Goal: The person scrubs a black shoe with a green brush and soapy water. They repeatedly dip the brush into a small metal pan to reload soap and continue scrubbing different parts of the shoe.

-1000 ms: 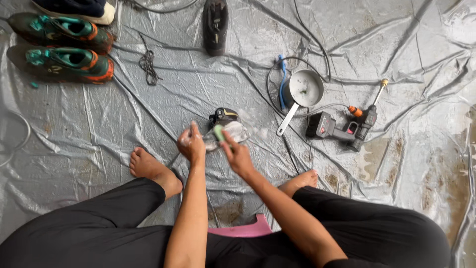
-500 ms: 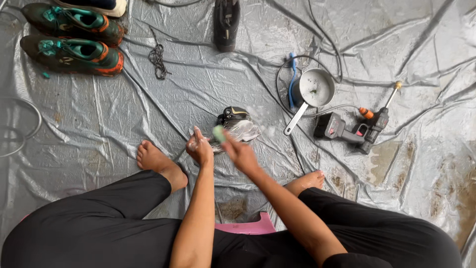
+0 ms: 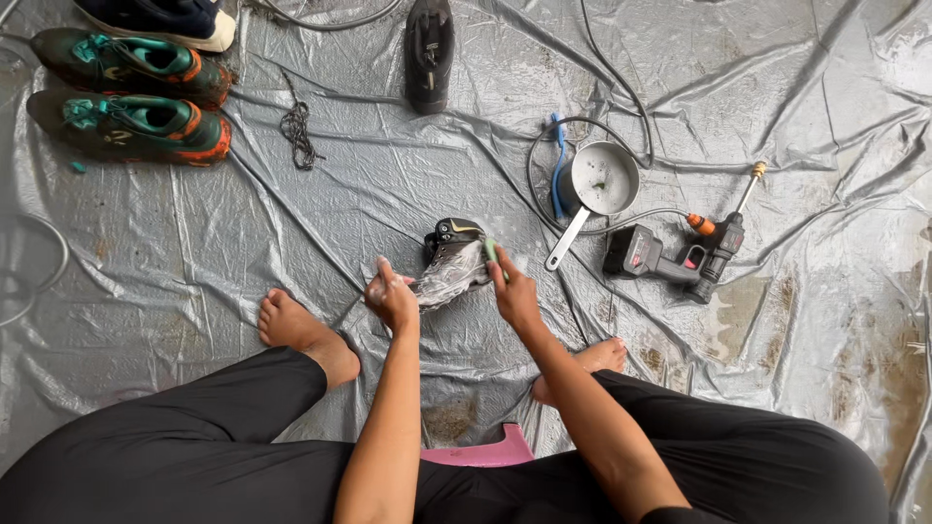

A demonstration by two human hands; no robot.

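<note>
You are mid-scrub: your left hand [image 3: 391, 297] grips the lower end of a dark shoe [image 3: 454, 264] that lies sudsy on the grey tarpaulin [image 3: 291, 223] between your bare feet, fingers closed around it, while your right hand [image 3: 513, 291] is clamped on a small green scrubber [image 3: 491, 249] pressed against the shoe's right flank. The two hands sit apart, one at each side of the shoe. The shoe is tilted with its collar pointing away from you, its upper coated in pale foam (how clean the far side is cannot be told from this view). Judgement: this is the soaping step, with a rinse not yet done. The next move likely calls for a firm left-hand hold so the shoe does not slide on the slick sheet, and for turning it to bring an unscrubbed face under the scrubber. Just to the right lies a small metal saucepan [image 3: 602, 180] with a blue brush [image 3: 557, 175] beside it, and further right a black cordless spray gun [image 3: 680, 254] with a hose running from it, well within reach. Near the top edge stands a second dark shoe [image 3: 428, 49]; at upper left lie two teal-and-orange shoes [image 3: 131, 124], a navy shoe [image 3: 155, 17] and a loose dark lace [image 3: 296, 128]. A pink seat [image 3: 481, 453] shows under you.
</note>
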